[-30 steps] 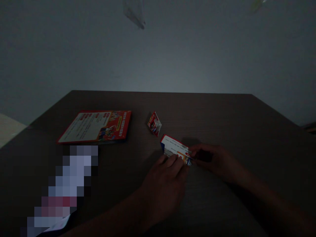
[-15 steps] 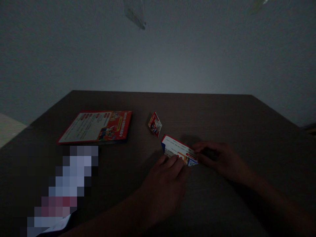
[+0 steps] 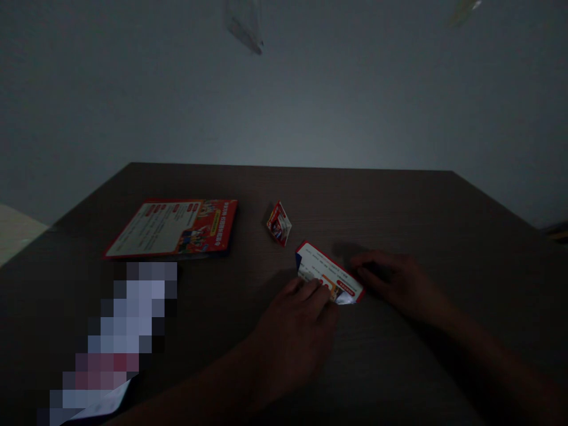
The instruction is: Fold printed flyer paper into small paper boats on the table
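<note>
A folded leaflet [image 3: 326, 266], white with red edges, printed text and a small colour picture, lies at a slant on the dark tabletop. Curled over its near side, the fingers of my left hand [image 3: 306, 316] grip and press it; the part beneath them is hidden. My right hand [image 3: 394, 281] is just beyond the leaflet's right end, its thumb and forefinger slightly apart with nothing seen between them. Behind the leaflet stands a small folded red-and-white paper piece [image 3: 279, 225], tilted on the table.
A larger red-and-white printed booklet [image 3: 173, 228] lies at the left. In front of it is a blurred-out bright device with a pale lower edge [image 3: 106, 402]. The wooden-look table [image 3: 377, 201] meets a grey wall [image 3: 337, 106]. The light is dim.
My right fingers have come off the leaflet's right end, which now shows a red edge and a shiny patch. The leaflet has shifted slightly right. My left hand has barely moved.
</note>
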### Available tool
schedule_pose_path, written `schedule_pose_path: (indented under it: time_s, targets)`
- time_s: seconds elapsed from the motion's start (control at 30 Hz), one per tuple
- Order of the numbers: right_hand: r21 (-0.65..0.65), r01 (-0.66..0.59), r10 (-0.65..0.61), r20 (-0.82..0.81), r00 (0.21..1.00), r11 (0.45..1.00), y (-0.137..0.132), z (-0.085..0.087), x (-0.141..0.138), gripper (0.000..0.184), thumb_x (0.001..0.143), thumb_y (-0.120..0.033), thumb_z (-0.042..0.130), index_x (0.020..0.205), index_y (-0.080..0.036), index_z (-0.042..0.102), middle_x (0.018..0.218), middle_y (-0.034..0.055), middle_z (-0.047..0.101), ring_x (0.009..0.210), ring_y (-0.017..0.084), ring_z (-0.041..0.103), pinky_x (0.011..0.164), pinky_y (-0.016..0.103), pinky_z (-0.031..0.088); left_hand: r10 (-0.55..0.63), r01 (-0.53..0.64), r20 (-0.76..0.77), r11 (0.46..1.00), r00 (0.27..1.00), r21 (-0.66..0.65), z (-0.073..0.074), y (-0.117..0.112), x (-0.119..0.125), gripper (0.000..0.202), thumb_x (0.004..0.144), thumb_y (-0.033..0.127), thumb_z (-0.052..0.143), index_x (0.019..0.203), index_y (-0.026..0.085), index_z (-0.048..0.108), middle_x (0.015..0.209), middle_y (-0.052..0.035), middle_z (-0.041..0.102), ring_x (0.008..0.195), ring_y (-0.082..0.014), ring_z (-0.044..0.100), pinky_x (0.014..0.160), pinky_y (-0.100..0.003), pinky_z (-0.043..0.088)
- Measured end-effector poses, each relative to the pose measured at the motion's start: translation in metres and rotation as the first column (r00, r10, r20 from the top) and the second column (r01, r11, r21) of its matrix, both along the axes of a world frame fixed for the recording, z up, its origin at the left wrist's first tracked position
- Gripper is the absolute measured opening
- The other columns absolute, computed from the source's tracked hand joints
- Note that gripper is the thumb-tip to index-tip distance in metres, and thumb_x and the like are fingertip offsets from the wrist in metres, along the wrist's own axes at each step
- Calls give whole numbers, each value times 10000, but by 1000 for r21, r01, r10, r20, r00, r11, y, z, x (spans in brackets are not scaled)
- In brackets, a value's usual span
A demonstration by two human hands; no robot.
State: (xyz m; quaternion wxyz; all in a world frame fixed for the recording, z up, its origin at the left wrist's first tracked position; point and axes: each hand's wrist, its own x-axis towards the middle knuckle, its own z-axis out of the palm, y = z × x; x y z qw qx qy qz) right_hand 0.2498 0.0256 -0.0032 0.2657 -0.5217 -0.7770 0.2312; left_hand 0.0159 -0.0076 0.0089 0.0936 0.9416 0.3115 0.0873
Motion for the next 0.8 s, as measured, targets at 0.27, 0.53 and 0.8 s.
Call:
schedule_pose_path:
  time_s: [0.27, 0.53, 0.8]
  targets:
    - [-12, -100, 100, 9, 995, 995, -1, 6, -3, 197, 881, -218, 493, 1000, -233, 649, 950, 33, 696, 856, 170, 652, 765, 307, 521, 11, -11, 2, 1000, 1000, 12, 1, -1, -1, 255, 897, 245, 461, 1127, 170, 540, 1108, -84, 571, 1086, -242, 504, 951, -422, 383]
    - [-76, -76, 74, -28, 997, 994, -4, 3, -7, 173, 870, -280, 545, 992, -235, 658, 923, 23, 708, 803, 163, 662, 727, 296, 528, 6, -6, 5, 1000, 1000, -23, 1, 0, -3, 277, 897, 255, 466, 1163, 206, 526, 1173, -81, 540, 1143, -243, 474, 1014, -451, 323]
    - [-85, -129, 129, 0, 992, 988, -8, 10, -10, 117, 835, -219, 562, 884, -220, 669, 831, 18, 700, 731, 146, 647, 667, 259, 507, 45, -46, 58, 999, 997, 15, -3, -2, -2, 204, 899, 262, 472, 1064, 199, 573, 1166, -91, 558, 1143, -246, 481, 1019, -469, 297]
